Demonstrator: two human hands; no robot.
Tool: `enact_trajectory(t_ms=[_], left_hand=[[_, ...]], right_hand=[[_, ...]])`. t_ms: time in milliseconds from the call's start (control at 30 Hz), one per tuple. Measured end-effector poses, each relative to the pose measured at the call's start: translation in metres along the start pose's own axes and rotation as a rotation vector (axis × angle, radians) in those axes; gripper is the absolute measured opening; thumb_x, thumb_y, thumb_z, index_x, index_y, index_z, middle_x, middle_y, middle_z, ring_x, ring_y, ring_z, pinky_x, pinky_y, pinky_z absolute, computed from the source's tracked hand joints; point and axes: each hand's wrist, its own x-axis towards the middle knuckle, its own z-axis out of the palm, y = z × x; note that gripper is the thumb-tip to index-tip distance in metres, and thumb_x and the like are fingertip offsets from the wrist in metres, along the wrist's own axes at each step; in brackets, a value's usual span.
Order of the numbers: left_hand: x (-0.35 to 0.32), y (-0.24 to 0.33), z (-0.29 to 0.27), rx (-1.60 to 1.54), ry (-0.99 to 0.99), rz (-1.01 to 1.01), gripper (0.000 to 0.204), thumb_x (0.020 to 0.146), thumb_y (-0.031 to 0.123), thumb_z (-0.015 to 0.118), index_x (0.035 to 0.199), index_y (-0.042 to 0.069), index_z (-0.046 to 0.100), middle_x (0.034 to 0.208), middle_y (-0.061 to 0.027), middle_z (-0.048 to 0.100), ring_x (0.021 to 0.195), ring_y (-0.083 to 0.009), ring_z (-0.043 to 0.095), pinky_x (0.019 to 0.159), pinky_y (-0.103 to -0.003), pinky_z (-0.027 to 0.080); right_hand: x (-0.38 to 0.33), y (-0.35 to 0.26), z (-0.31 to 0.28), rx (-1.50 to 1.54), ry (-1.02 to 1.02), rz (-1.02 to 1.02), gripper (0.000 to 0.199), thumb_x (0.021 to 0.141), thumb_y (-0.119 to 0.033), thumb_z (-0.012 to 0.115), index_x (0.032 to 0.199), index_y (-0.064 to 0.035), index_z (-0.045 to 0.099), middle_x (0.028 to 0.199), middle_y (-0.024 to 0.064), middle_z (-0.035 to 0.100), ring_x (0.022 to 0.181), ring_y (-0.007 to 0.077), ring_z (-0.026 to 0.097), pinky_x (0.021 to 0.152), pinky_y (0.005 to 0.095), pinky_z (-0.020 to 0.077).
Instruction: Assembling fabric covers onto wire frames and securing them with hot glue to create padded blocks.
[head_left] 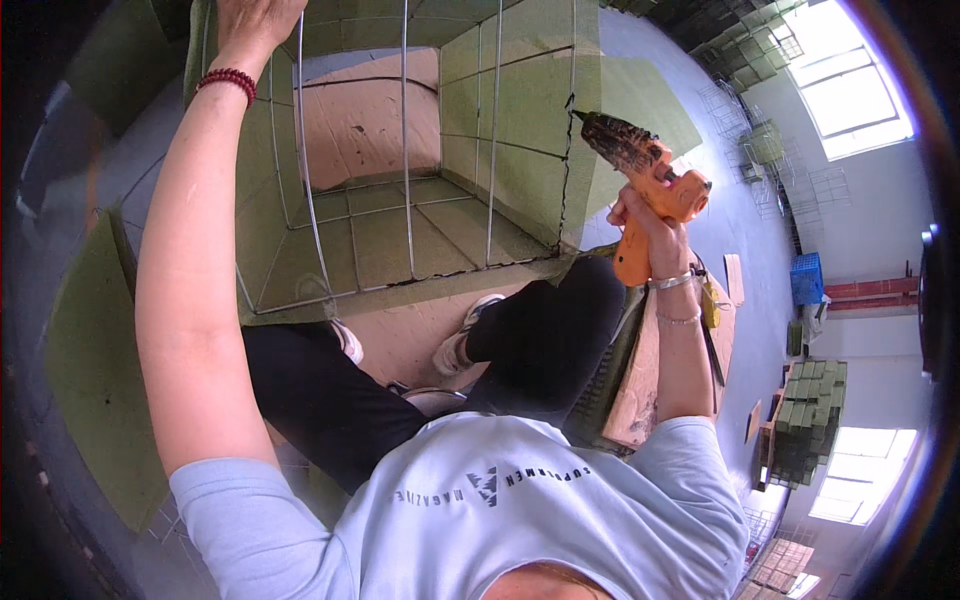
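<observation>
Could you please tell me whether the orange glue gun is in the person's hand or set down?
In hand: the right hand is wrapped around the handle of the orange glue gun.

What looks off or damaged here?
The orange glue gun in the right hand: its front is blotched dark, unlike its orange handle; residue or scorching, can't tell which. Also, dark, uneven streaks run along the wire frame's right and near edges, looking messy.

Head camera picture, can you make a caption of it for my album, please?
Right grip around an orange glue gun, its dark tip near a green-lined wire frame.
</observation>
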Motion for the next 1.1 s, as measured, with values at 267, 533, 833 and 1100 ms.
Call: enact_trajectory(t_ms=[267,533,833,1100], left_hand=[[-0.001,0.001,-0.002,0.000,0.002,-0.002,0.041,0.099,0.032,0.050,0.132,0.008,0.048,0.127,-0.0122,0.051,0.127,-0.0300,0.044,0.113,-0.058,0.024],[-0.001,-0.008,0.000,-0.004,-0.040,-0.016,0.043,0.101,0.033,0.047,0.136,0.007,0.046,0.130,-0.0127,0.049,0.130,-0.0314,0.041,0.115,-0.059,0.020],[0.009,-0.025,0.056,0.030,0.114,0.202,0.047,0.099,0.050,0.043,0.136,0.024,0.051,0.129,-0.0018,0.061,0.122,-0.0212,0.055,0.097,-0.058,0.040],[0.018,-0.064,0.091,0.338,-0.067,0.132,0.055,0.102,0.056,0.028,0.149,0.028,0.036,0.145,-0.0025,0.046,0.136,-0.0244,0.041,0.103,-0.065,0.031]], right_hand=[[0.016,-0.018,0.010,-0.070,-0.038,-0.068,0.020,0.088,-0.013,0.071,0.099,0.0012,0.061,0.082,0.0044,0.065,0.071,0.0135,0.063,0.066,0.0290,0.0529],[-0.012,-0.041,0.014,-0.233,-0.102,0.082,0.025,0.084,-0.013,0.075,0.100,-0.0006,0.059,0.083,0.0030,0.063,0.068,0.0110,0.060,0.061,0.0264,0.0505],[-0.117,0.044,-0.105,0.361,0.336,-0.147,0.037,0.095,-0.023,0.061,0.123,0.0002,0.055,0.109,0.0123,0.066,0.097,0.0260,0.067,0.091,0.0443,0.0564],[-0.193,0.204,-0.212,0.763,0.721,-0.014,0.040,0.095,-0.034,0.062,0.119,-0.0016,0.056,0.107,0.0181,0.068,0.097,0.0305,0.068,0.088,0.0437,0.0573]])
